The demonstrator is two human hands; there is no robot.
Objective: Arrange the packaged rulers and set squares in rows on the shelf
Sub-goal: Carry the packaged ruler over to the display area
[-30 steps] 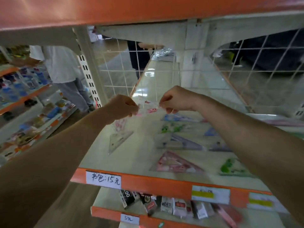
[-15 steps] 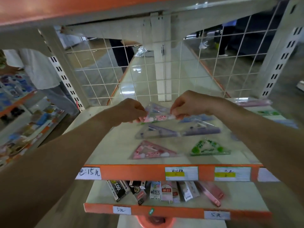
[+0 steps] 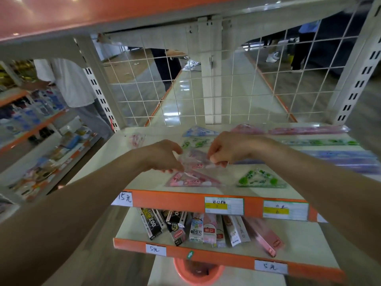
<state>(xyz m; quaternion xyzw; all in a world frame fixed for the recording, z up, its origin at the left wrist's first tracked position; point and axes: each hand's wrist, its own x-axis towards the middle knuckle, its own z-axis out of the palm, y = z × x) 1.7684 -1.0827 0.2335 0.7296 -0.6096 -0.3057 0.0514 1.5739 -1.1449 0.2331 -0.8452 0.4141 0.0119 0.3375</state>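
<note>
- Set square packet (image 3: 195,162), clear wrapping with pink print, was held in the air between both hands, just above the front middle of the shelf (image 3: 107,162).
- The left hand (image 3: 162,155) pinched the packet's left end, thumb above and fingers curled beneath.
- The right hand (image 3: 226,149) gripped the packet's right end with curled fingers, knuckles towards the camera.
- Directly below the held packet, a pink set square (image 3: 193,179) lay flat near the shelf's front edge.
- A green set square (image 3: 261,179) lay beside it to the right, in the same front row and apart from it.
- Farther back lay a second green set square (image 3: 195,142), and behind that a blue set square (image 3: 200,131).
- A small pink packet (image 3: 137,139) lay alone towards the back left.
- Along the right side, three long packaged rulers lay one behind another: a pink ruler (image 3: 305,130) at the back, a green ruler (image 3: 321,142) in the middle and a purple ruler (image 3: 340,157) nearest the front.
- A wire mesh panel (image 3: 185,89) closed off the back of the shelf.
- Price labels (image 3: 223,205) were stuck on the orange front strip.
- On the lower shelf (image 3: 299,244) stood a cluster of small boxes (image 3: 185,226).
</note>
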